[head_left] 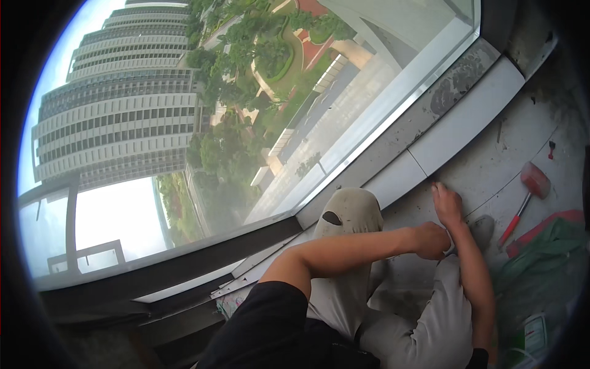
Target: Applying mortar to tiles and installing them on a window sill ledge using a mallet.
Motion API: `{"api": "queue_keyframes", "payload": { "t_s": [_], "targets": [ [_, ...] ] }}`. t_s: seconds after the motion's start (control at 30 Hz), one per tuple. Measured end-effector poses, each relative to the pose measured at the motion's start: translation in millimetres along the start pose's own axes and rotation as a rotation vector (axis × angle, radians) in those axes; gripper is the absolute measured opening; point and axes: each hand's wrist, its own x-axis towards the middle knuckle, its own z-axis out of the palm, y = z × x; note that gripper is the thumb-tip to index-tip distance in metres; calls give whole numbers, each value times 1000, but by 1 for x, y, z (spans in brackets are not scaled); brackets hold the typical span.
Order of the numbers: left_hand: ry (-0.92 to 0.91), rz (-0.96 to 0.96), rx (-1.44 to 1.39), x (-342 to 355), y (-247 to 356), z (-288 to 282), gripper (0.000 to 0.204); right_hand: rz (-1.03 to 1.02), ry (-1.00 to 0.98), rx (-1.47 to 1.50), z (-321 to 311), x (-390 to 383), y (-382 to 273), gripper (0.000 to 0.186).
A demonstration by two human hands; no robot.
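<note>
My left hand (433,241) is closed by my right forearm, around a small pale thing I cannot make out. My right hand (447,204) reaches past it, fingers loosely bent and tips by the lower edge of a light grey tile strip (467,111) that runs along the window sill. A grey shoe (480,230) is just right of my right wrist. My bent knee (350,209), in light trousers with a dark hole, is beside my hands.
A red-headed mallet (534,181) lies on the grey floor (510,150) at right, beside a green bag (541,277) and a small red-and-black item (551,149). A large glass window (258,123) along the left overlooks towers and greenery. A white-and-green container (533,335) is at lower right.
</note>
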Motion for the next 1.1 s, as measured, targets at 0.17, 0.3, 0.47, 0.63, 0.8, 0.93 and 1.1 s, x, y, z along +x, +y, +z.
{"api": "queue_keyframes", "payload": {
  "t_s": [0.17, 0.3, 0.47, 0.63, 0.8, 0.93, 1.1],
  "targets": [
    [227, -31, 10, -4, -27, 21, 35, -48, 57, 124, 5, 8, -13, 27],
    [315, -71, 4, -11, -32, 18, 36, -195, 300, -86, 13, 14, -3, 25],
    [364, -91, -34, -18, -34, 16, 36, -152, 256, 30, 19, 12, 3, 29],
    [383, -85, -31, -17, -29, 13, 38, -55, 101, 161, 17, 14, 12, 32],
    [401, -96, -44, -28, -25, 10, 38, -320, 323, -122, 4, 15, 5, 31],
    [428, -48, -19, -36, -25, 9, 40, -390, 444, -227, 25, 19, -3, 27],
    [420, -77, -56, -35, -12, 2, 43, -250, 395, -37, 6, 12, -3, 32]
  ]
}}
